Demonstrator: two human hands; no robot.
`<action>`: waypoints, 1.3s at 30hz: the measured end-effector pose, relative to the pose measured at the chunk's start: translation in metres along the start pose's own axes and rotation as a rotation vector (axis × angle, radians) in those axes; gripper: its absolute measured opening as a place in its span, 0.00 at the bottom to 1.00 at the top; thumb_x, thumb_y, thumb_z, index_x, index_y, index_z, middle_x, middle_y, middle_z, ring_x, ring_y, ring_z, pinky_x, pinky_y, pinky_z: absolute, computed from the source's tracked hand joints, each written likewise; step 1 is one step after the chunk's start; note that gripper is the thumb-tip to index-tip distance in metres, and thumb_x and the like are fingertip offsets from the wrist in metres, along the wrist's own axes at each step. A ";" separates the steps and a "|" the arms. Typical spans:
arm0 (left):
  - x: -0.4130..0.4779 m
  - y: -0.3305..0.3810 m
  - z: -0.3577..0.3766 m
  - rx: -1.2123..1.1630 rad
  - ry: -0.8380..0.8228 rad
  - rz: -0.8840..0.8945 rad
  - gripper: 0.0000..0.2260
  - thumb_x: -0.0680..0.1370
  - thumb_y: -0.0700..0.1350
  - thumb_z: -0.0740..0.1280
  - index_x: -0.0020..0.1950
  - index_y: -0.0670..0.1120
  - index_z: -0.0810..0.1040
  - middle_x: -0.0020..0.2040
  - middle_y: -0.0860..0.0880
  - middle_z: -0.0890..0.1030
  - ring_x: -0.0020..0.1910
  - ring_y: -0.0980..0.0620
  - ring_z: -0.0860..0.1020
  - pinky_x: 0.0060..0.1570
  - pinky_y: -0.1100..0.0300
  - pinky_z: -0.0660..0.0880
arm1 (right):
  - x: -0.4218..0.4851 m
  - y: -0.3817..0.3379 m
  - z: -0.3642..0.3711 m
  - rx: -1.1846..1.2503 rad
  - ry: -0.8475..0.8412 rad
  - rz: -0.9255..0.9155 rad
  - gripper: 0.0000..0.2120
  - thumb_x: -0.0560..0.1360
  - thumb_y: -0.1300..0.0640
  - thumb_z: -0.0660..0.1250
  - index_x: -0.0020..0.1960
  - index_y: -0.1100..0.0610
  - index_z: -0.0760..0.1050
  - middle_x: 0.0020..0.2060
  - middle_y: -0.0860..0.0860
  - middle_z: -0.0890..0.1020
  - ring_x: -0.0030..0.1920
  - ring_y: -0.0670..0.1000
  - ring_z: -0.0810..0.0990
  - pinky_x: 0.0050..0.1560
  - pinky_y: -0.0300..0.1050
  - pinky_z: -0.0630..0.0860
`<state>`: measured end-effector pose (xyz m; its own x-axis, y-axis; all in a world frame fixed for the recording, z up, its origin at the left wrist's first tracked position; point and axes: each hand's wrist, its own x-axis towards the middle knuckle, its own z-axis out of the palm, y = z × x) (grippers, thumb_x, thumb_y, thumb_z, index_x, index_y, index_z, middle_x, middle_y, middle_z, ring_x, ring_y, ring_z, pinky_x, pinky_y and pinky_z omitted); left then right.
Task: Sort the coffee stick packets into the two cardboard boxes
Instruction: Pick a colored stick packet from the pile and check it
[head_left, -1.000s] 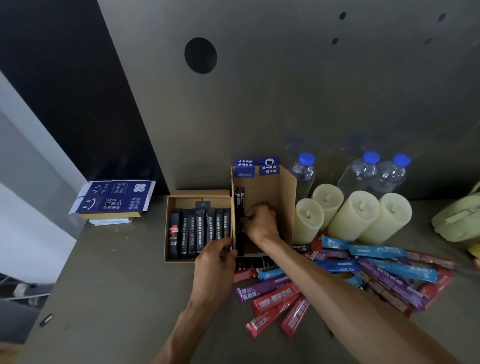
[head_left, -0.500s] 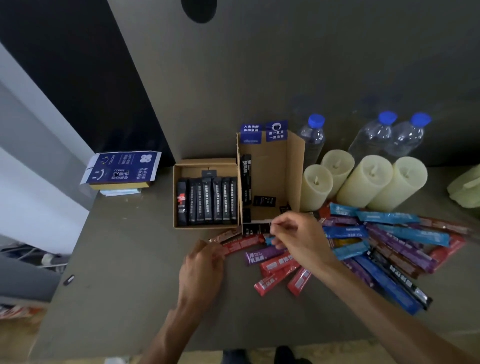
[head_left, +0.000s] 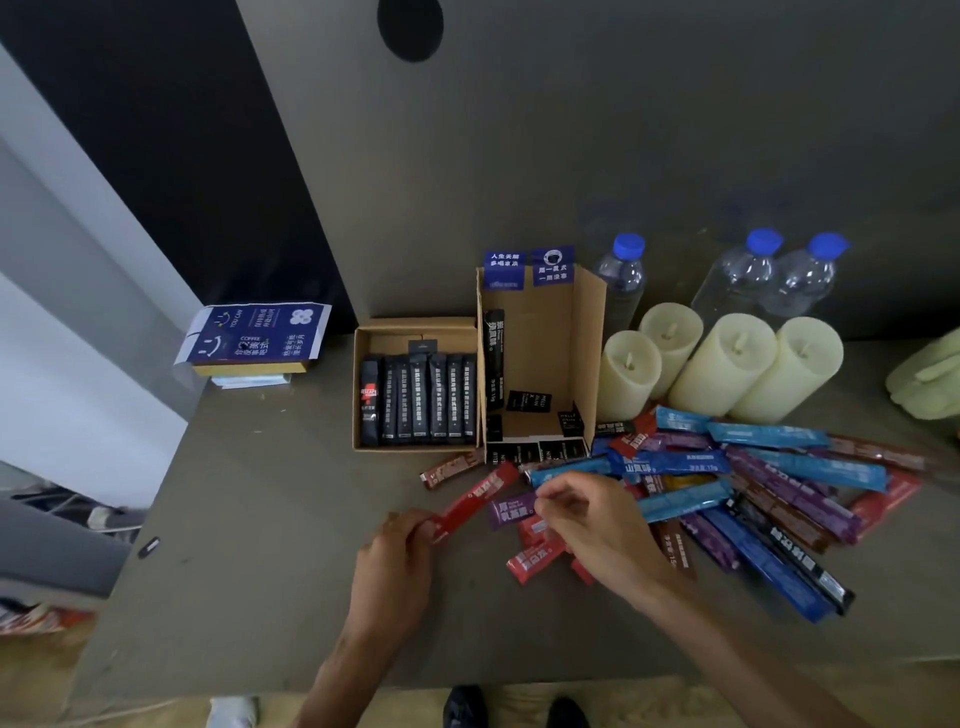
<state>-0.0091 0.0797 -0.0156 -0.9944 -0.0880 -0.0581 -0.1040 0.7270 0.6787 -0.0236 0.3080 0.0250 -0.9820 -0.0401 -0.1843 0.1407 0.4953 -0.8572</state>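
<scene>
The loose packets (head_left: 753, 467) lie in a many-coloured heap on the table (head_left: 260, 493), in front of and to the right of the two boxes. Two of them are in hand at the heap's left edge. The left hand (head_left: 389, 566) has its fingers curled round the near end of a red packet (head_left: 475, 496), whose far end points towards the boxes. The right hand (head_left: 597, 535) pinches the right end of a purple packet (head_left: 511, 512) between thumb and forefinger, the other fingers loosely bent above the heap. A brown packet (head_left: 449, 467) lies alone just in front of the low box (head_left: 415, 326).

That low box holds a neat row of black packets (head_left: 426, 400) standing side by side. The tall box (head_left: 589, 332), touching it on the right, has one black packet (head_left: 495, 364) against its left wall and a few small dark bits on its floor.

This looks like the picking step: both hands have taken a packet and neither is over a box yet. Next, each packet needs a decision about which box it belongs in, then a lift clear of the heap and a placing end-on so it lines up with those already in.

Behind the heap stand four pale candles (head_left: 727, 364) and three bottles (head_left: 621, 280); a blue carton (head_left: 254, 335) sits well apart on the left.
</scene>
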 end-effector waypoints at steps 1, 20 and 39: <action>-0.003 0.005 -0.004 -0.124 -0.068 -0.065 0.09 0.81 0.43 0.63 0.46 0.55 0.80 0.43 0.56 0.81 0.41 0.60 0.78 0.36 0.70 0.70 | 0.000 -0.006 0.000 0.068 -0.010 0.014 0.02 0.77 0.57 0.71 0.49 0.53 0.82 0.41 0.47 0.85 0.41 0.42 0.84 0.44 0.34 0.80; -0.006 0.058 -0.004 -0.440 -0.085 -0.020 0.08 0.78 0.48 0.69 0.39 0.50 0.83 0.33 0.55 0.81 0.31 0.60 0.75 0.32 0.67 0.68 | 0.006 -0.047 -0.008 0.388 -0.191 0.135 0.06 0.75 0.57 0.73 0.52 0.57 0.82 0.44 0.52 0.87 0.45 0.50 0.85 0.49 0.46 0.82; 0.068 0.080 0.007 -0.332 0.042 0.005 0.06 0.79 0.40 0.66 0.47 0.50 0.79 0.44 0.56 0.81 0.42 0.62 0.79 0.38 0.71 0.74 | 0.132 -0.044 0.000 -0.055 0.273 0.047 0.04 0.80 0.60 0.65 0.52 0.56 0.79 0.43 0.45 0.80 0.43 0.42 0.78 0.38 0.27 0.67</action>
<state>-0.0847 0.1361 0.0297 -0.9926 -0.1183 -0.0290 -0.0814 0.4669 0.8806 -0.1592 0.2809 0.0379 -0.9732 0.2153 -0.0807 0.1871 0.5374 -0.8223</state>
